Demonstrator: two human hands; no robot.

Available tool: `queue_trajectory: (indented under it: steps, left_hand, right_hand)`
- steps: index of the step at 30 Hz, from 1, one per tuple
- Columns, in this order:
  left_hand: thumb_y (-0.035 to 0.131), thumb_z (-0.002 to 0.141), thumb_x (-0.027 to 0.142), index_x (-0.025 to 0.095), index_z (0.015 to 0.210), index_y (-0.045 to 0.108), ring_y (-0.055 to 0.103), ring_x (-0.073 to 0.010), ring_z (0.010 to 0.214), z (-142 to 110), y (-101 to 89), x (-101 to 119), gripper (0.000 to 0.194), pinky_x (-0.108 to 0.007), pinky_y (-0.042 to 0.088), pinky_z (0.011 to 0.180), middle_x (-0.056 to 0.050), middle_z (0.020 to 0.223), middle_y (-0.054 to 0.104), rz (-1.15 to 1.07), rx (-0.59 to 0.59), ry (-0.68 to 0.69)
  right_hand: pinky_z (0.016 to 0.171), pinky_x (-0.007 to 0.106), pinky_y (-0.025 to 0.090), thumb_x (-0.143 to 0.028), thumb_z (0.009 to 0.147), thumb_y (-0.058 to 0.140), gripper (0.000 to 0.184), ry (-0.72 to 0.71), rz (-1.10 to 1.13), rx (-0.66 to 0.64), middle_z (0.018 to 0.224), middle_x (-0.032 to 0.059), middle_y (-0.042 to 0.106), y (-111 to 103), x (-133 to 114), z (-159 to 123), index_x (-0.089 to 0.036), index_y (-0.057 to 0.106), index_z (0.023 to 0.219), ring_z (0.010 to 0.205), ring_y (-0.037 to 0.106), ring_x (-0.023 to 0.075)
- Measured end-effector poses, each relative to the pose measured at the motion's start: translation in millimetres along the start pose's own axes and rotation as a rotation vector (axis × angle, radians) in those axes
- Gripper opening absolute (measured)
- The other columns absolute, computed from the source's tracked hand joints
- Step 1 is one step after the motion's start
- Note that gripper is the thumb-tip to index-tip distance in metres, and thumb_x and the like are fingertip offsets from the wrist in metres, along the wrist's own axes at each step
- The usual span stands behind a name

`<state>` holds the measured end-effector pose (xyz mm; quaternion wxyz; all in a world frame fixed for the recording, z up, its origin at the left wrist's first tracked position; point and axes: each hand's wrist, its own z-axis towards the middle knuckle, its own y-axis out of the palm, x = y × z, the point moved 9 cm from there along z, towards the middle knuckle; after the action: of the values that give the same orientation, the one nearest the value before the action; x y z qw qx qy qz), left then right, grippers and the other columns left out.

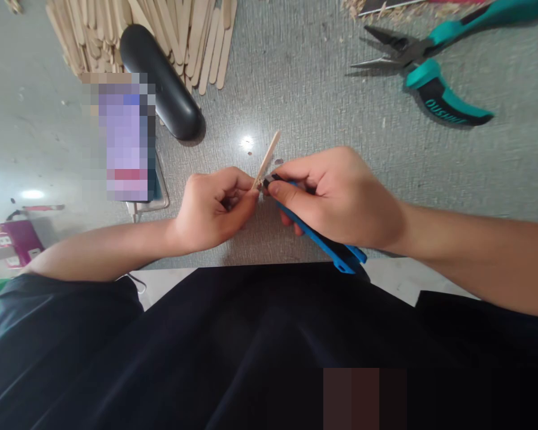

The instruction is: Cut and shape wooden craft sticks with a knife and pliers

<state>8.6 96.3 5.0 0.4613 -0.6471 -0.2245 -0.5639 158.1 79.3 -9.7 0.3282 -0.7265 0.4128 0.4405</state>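
Observation:
My left hand (222,206) is closed, pinching the lower end of a wooden craft stick (269,152) between thumb and fingers. The stick slants up and to the right, its rounded tip free. Closed around a pair of blue-handled pliers (316,236), my right hand (341,197) keeps the dark metal head close beside the stick's lower end. Small pale wood fragments show between the head and my left fingertips. Whether the jaws touch the stick is hard to see. Part of the handles is hidden by my right hand.
Many loose craft sticks (201,42) lie at the back left, partly under a black oblong case (161,80). A phone with a blurred screen (128,140) is near it. Teal-handled needle-nose pliers (412,57) lie open at the back right. A purple box (18,242) sits far left.

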Motion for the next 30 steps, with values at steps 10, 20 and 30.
queue_trajectory:
  steps: [10,20,30]
  left_hand:
    - [0.089,0.101,0.070,0.023,0.090,0.069,0.072,-0.0102,0.050,0.1,9.0,-16.7,0.052,-0.020,0.060,0.045,0.000,0.076,0.082,-0.380,-0.071,-0.339]
    - [0.089,0.102,0.045,0.020,0.090,0.069,0.074,-0.0117,0.053,0.1,8.8,-16.6,0.034,-0.020,0.058,0.046,0.000,0.071,0.078,-0.247,-0.027,-0.295]
    - [0.095,0.098,0.053,0.021,0.095,0.074,0.074,-0.0120,0.050,1.6,9.1,-22.3,0.039,-0.021,0.063,0.047,0.001,0.073,0.083,-0.422,-0.029,-0.378]
  right_hand:
    - [0.046,0.026,0.055,-0.038,0.112,0.079,0.033,0.014,0.348,-0.173,0.067,-0.0004,0.074,4.3,-0.3,5.6,-0.021,0.074,0.084,0.050,0.067,0.0133]
    - [0.054,0.033,0.048,-0.018,0.109,0.067,0.032,-0.061,-0.071,0.083,0.063,-0.0005,0.066,-5.2,-7.2,-2.4,-0.025,0.067,0.078,0.054,0.059,0.0142]
    - [0.047,0.027,0.049,-0.052,0.110,0.080,0.036,0.047,0.466,-0.047,0.065,-0.0019,0.069,-12.1,-0.3,8.3,-0.023,0.070,0.093,0.049,0.061,0.0141]
